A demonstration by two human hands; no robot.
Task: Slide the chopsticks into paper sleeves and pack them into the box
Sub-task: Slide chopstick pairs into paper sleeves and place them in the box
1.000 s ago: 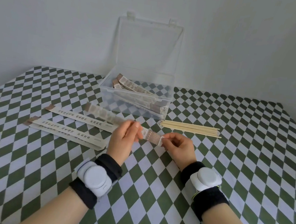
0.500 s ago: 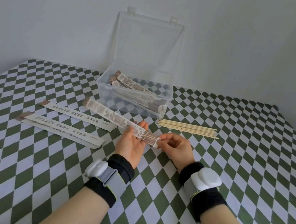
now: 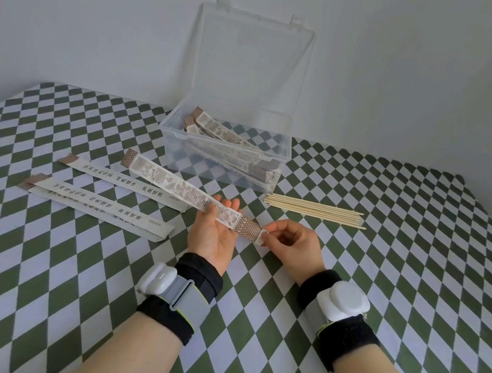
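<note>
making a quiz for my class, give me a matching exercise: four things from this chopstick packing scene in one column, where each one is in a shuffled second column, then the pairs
Things
1. raised sleeve
2. bare chopsticks
3. flat sleeves
4. clear box

Places
a. far middle of the cloth, lid up
b. held by left hand and right hand
c. lying on the cloth, left
d. on the cloth by the box's front right corner

Pairs: 1-b, 2-d, 3-c, 4-a
</note>
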